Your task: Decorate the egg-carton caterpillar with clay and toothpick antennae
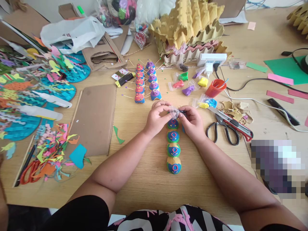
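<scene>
Left hand (157, 118): thumb and fingertips pinching a small clear packet (173, 113), greyish inside, held just above the far end of the egg-carton strip (173, 150). Right hand (193, 122): thumb and forefinger pinched on a dark piece (183, 113) at the packet's edge, exact form too small to tell. Possible mishaps, as judged: split film or spilled contents from too hard a tug; flattened soft trim from knuckles pressed onto the nearest domes; a nick from sideways drift of the right hand toward the utility knife (243, 129), laid across scissors (220, 122). Materials: thin, crinkled, glossy plastic; rounded pulp cups, tan between blue and green coverings, with raised red rings; smooth wood-grain bench (149, 192). Beyond, two upright rows of domed figures, red-and-blue (140, 81) and purple-and-blue (153, 77), with slender, bead-tipped feelers.
</scene>
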Motion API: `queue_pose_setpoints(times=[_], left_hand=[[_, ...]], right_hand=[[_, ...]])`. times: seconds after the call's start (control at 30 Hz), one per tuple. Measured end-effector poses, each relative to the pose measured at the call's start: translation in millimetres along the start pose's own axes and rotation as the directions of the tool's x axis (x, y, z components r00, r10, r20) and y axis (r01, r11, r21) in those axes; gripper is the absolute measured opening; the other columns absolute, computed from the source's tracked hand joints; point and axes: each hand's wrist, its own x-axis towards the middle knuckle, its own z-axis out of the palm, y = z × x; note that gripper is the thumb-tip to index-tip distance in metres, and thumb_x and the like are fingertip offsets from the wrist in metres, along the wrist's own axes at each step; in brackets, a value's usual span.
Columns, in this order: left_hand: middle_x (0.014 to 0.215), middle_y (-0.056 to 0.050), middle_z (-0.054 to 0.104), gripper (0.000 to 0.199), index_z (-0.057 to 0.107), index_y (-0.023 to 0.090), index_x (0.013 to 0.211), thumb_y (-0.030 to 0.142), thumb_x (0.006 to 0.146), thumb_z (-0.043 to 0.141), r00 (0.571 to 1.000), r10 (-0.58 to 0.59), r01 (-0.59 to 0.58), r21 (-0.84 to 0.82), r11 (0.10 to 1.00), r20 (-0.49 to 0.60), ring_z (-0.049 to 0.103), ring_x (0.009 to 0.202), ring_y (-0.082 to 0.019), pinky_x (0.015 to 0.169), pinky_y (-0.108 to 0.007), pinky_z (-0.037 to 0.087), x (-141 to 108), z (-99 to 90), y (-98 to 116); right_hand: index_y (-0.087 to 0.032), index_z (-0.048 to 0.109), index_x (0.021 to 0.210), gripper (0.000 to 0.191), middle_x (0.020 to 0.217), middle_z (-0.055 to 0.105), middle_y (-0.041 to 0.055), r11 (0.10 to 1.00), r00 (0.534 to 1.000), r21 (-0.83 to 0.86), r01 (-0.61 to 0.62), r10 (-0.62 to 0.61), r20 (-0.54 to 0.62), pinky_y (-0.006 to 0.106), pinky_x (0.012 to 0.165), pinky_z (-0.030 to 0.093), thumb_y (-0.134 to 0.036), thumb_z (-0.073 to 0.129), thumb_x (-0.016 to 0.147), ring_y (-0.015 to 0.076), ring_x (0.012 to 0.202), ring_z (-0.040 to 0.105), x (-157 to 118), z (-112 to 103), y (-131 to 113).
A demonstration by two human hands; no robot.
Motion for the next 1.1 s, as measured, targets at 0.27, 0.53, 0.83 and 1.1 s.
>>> queue_pose_setpoints(times=[0.27, 0.53, 0.83, 1.1], left_hand=[[0.120, -0.007, 0.073, 0.036, 0.081, 0.025, 0.103, 0.050, 0.104, 0.056, 0.993, 0.113, -0.114, 0.173, 0.978, 0.016, 0.062, 0.124, -0.021, 0.118, -0.045, 0.046, 0.0, -3.6, 5.3], [0.129, -0.011, 0.070, 0.051, 0.076, 0.021, 0.114, 0.057, 0.107, 0.041, 0.956, 0.261, -0.284, 0.201, 0.937, 0.134, 0.056, 0.131, -0.025, 0.125, -0.047, 0.039, -1.9, -4.7, 11.8], [0.118, -0.008, 0.072, 0.019, 0.073, 0.021, 0.108, 0.036, 0.102, 0.062, 0.921, 0.386, -0.382, 0.298, 0.875, 0.048, 0.054, 0.125, -0.023, 0.118, -0.045, 0.047, -2.2, 2.4, 10.0], [0.117, -0.009, 0.071, 0.018, 0.071, 0.020, 0.108, 0.033, 0.103, 0.059, 0.915, 0.403, -0.391, 0.263, 0.882, 0.009, 0.057, 0.122, -0.023, 0.112, -0.044, 0.050, -1.6, 4.8, 10.6]], right_hand=[[-0.027, 0.066, 0.106, 0.034, 0.099, 0.070, 0.0022, 0.999, 0.999, 0.002, 0.040, -0.040, 0.008, 0.035, 0.085, 0.058, -0.056, 0.074, 0.090, 0.0159, 0.087, 0.066, -0.1, -0.3, 1.4], [-0.027, 0.064, 0.103, 0.020, 0.095, 0.067, 0.0006, 0.985, 0.989, -0.097, 0.140, -0.143, -0.027, 0.030, 0.073, 0.050, -0.038, 0.075, 0.091, 0.0146, 0.084, 0.061, 0.4, -0.7, 2.6], [-0.024, 0.062, 0.102, 0.012, 0.090, 0.067, -0.0002, 0.948, 0.978, -0.252, 0.196, -0.208, -0.022, 0.029, 0.071, 0.051, -0.026, 0.068, 0.092, 0.0129, 0.078, 0.059, 0.0, 1.4, 2.7], [-0.024, 0.064, 0.104, 0.014, 0.092, 0.071, 0.0005, 0.919, 0.962, -0.301, 0.255, -0.271, -0.013, 0.029, 0.072, 0.054, -0.027, 0.070, 0.092, 0.0130, 0.079, 0.063, 0.3, 0.7, 3.4]])
